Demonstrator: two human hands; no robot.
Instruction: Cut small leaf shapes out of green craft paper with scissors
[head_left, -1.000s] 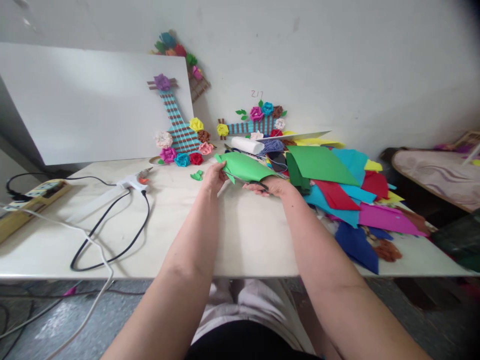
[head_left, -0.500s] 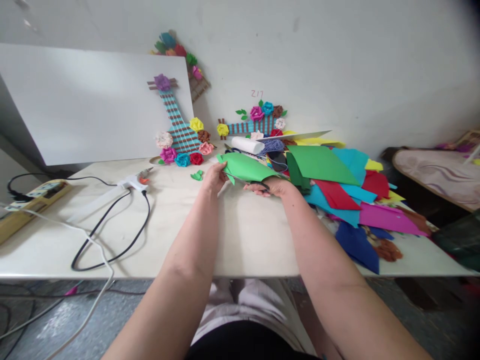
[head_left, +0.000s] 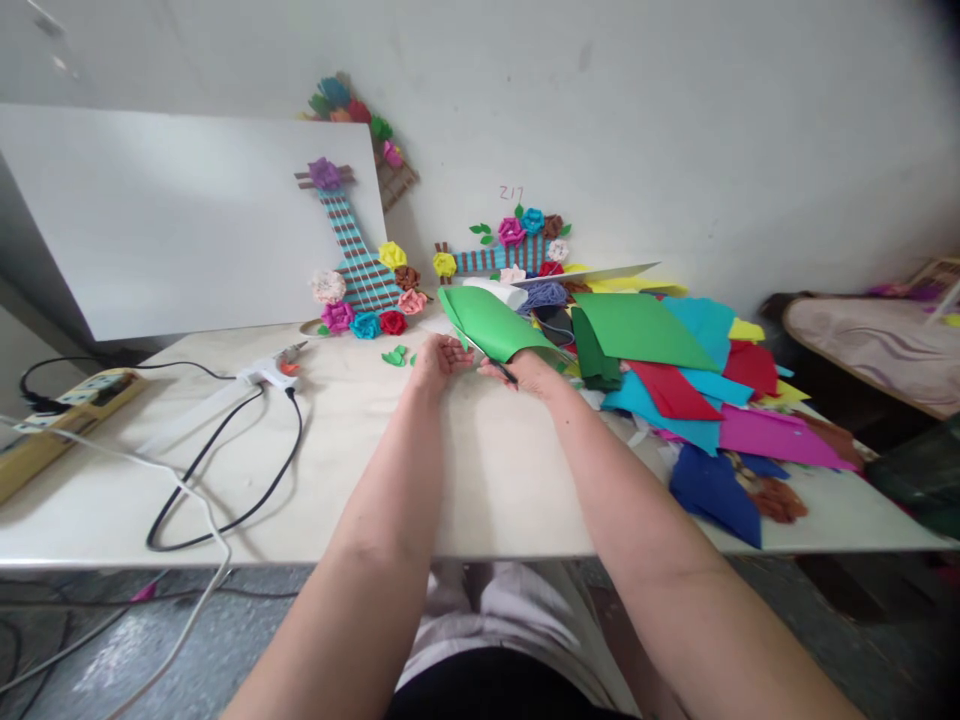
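Observation:
My right hand (head_left: 529, 374) is closed on a pair of scissors (head_left: 495, 366), whose blades point left and up along the edge of a curved green sheet (head_left: 491, 320). The sheet arches over the scissors and the back of this hand; whether its fingers also grip it I cannot tell. My left hand (head_left: 444, 362) is low over the table just left of the blade tips, palm showing and fingers loosely bent, apart from the sheet. Small green cut pieces (head_left: 394, 356) lie beside it to the left.
Colored sheets (head_left: 652, 330) are piled on the right, near blue yarn (head_left: 544, 295) and a white roll (head_left: 495, 292). Two flower-trimmed guitar shapes (head_left: 360, 265) stand at the back. A glue gun (head_left: 266, 372), its black cord and a power strip (head_left: 75, 410) lie on the left.
My left hand has let go of the green sheet's left end and moved slightly down. The sheet has tilted, and the scissors in my right hand have swung, showing more of the blades.

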